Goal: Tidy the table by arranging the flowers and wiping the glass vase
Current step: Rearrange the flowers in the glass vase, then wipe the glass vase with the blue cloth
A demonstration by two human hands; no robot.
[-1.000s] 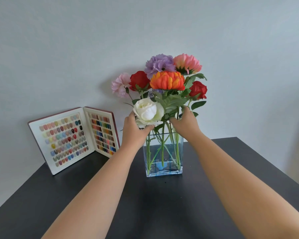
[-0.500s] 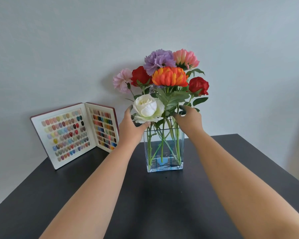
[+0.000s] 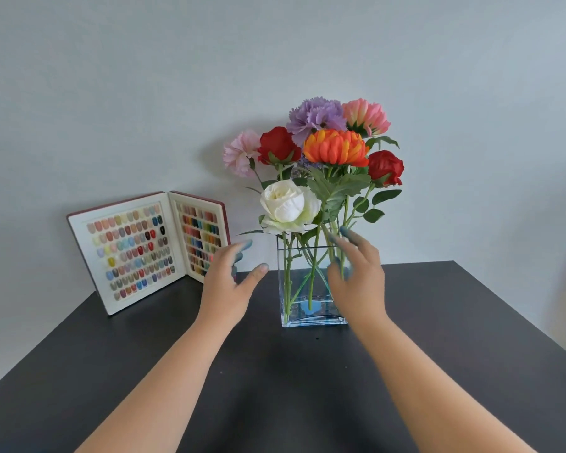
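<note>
A square glass vase (image 3: 294,289) stands on the dark table (image 3: 275,387) near the wall, with a little water in its bottom. It holds a bunch of flowers (image 3: 321,158): white, red, orange, purple and pink blooms on green stems. My left hand (image 3: 229,282) hovers open a short way left of the vase, touching nothing. My right hand (image 3: 356,276) is open in front of the vase's right side, fingers spread and slightly blurred, below the leaves. It covers the vase's right edge, and I cannot tell whether it touches the glass.
An open display book of coloured nail samples (image 3: 144,250) stands propped against the wall at the back left. The table's right edge (image 3: 510,322) runs diagonally toward me. A plain pale wall is right behind the vase.
Both hands have let go of the flower stems and dropped down and apart from the bunch. The flowers now stand free in the vase.
</note>
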